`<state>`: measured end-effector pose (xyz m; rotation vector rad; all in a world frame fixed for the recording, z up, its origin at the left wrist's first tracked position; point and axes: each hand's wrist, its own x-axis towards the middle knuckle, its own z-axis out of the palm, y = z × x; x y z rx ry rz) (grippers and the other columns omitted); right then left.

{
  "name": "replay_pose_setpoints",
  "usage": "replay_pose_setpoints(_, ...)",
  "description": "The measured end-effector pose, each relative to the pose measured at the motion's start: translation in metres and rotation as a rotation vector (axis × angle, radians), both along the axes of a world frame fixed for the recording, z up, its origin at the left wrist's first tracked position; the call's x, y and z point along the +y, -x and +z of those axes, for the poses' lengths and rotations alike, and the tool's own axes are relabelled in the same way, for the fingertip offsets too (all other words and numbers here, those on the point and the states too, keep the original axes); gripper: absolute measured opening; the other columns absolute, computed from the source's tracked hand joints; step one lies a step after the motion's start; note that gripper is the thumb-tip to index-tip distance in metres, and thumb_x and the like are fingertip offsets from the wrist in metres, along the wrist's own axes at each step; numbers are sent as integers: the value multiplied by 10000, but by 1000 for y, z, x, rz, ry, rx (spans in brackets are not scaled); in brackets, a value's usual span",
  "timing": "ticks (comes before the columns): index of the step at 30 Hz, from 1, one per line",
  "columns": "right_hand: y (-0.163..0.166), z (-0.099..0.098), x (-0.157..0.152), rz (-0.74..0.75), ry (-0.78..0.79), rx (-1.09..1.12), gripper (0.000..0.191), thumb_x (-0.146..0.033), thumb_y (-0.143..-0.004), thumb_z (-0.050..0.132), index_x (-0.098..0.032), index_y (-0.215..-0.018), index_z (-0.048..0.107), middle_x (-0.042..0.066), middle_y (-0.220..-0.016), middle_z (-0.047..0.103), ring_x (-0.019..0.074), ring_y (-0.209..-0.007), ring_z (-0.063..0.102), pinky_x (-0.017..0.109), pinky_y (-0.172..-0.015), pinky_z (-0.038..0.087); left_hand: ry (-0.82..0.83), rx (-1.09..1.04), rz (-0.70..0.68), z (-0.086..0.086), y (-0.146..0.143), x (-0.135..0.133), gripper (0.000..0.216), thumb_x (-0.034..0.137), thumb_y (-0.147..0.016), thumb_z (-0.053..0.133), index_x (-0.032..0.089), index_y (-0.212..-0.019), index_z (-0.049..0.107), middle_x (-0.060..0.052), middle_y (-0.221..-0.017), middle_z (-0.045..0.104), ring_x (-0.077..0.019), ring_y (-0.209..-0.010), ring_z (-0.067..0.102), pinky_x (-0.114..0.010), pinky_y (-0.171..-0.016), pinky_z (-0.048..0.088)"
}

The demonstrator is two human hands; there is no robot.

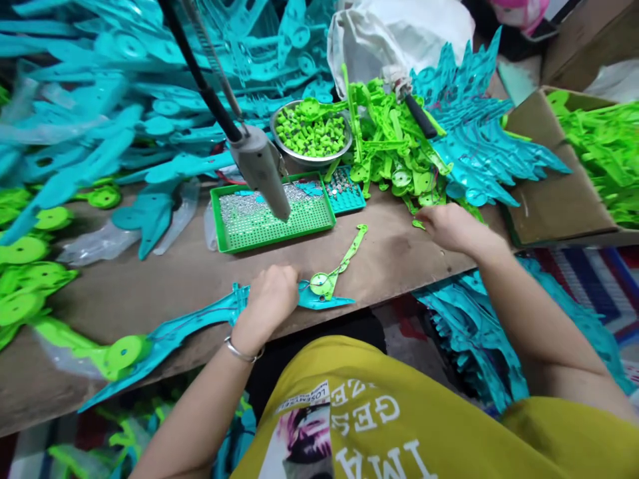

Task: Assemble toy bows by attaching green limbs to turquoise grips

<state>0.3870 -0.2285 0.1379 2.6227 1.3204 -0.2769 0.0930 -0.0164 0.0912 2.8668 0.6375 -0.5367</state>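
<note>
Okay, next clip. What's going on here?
A person sits or stands at a crowded bench, left hand on a long blue piece, with a green part at its end. The right hand is at the near edge of a green pile; its grip is unclear. A grey tool hangs by the tray.

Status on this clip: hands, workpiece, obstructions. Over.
Left grip curled over blue piece, green part alongside. Right grip at edge of green pile. Grey tool hangs above green tray, apart from both.
</note>
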Motion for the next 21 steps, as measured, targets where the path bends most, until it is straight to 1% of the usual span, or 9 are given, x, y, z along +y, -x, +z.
replay_pose_setpoints(2, -2, -40, -21, -35, 1, -170, 351, -127, -932, 444, -75, -1166, 700, 206, -1002, 742, 283, -894, 658, 358, -732, 406, 44, -7, 28, 2, -2, 1, 283, 100, -910, 423, 176, -916, 696, -121, -941, 726, -275, -881, 686, -323, -686, 417)
replay_pose_setpoints(4, -4, -70, -35, -18, 2, -253, 381, -154, -954, 400, -67, -1200, 678, 209, -1001, 727, 306, -944, 640, 374, -764, 396, 79, -8, 57, 5, -4, 1, 264, 102, -882, 453, 182, -902, 704, -114, -956, 734, -269, -891, 686, -319, -704, 428)
replay_pose_setpoints(6, -4, -87, -44, 27, -7, -284, 383, -187, -954, 407, -78, -1201, 679, 199, -988, 717, 316, -956, 625, 387, -787, 395, 100, -9, 77, 6, -5, 1, 264, 101, -863, 467, 183, -910, 714, -115, -974, 741, -267, -903, 685, -320, -718, 436)
replay_pose_setpoints(8, -1, -89, -48, 71, -35, -300, 373, -209, -929, 450, -87, -1196, 681, 191, -974, 707, 314, -935, 614, 387, -786, 402, 114, -12, 87, 6, -5, 1, 277, 94, -854, 464, 183, -908, 721, -120, -971, 746, -270, -892, 684, -329, -719, 438)
replay_pose_setpoints(11, 9, -71, -47, 118, -110, -334, 384, -216, -914, 467, -94, -1206, 683, 178, -956, 703, 301, -917, 616, 369, -767, 428, 116, -25, 94, 2, -4, 1, 286, 84, -843, 458, 176, -896, 723, -133, -929, 747, -284, -854, 683, -349, -699, 430)
replay_pose_setpoints(14, 27, -37, -41, 152, -245, -337, 420, -221, -910, 469, -94, -1255, 673, 166, -988, 720, 293, -933, 649, 364, -756, 472, 118, -48, 103, -1, -2, 2, 275, 71, -824, 466, 173, -875, 717, -133, -901, 744, -291, -830, 682, -355, -678, 412)
replay_pose_setpoints(16, 41, -11, -35, 149, -408, -262, 490, -235, -878, 521, -101, -1338, 624, 150, -1015, 732, 275, -889, 674, 371, -736, 503, 129, -62, 111, -2, -2, 2, 268, 62, -812, 475, 173, -865, 713, -125, -909, 747, -282, -829, 681, -350, -678, 406)
replay_pose_setpoints(18, 52, 10, -29, 84, -629, -124, 523, -284, -854, 604, -169, -1364, 615, 97, -942, 725, 239, -776, 671, 373, -689, 521, 142, -76, 117, -2, -1, 1, 262, 58, -806, 482, 174, -863, 710, -115, -918, 749, -272, -831, 678, -344, -674, 400)
replay_pose_setpoints(21, 57, 21, -16, -105, -986, 212, 472, -321, -772, 771, -252, -1233, 702, 28, -820, 690, 186, -716, 672, 339, -654, 535, 150, -106, 122, -4, 1, 1, 250, 64, -810, 485, 177, -852, 704, -104, -920, 746, -263, -830, 673, -340, -665, 391)
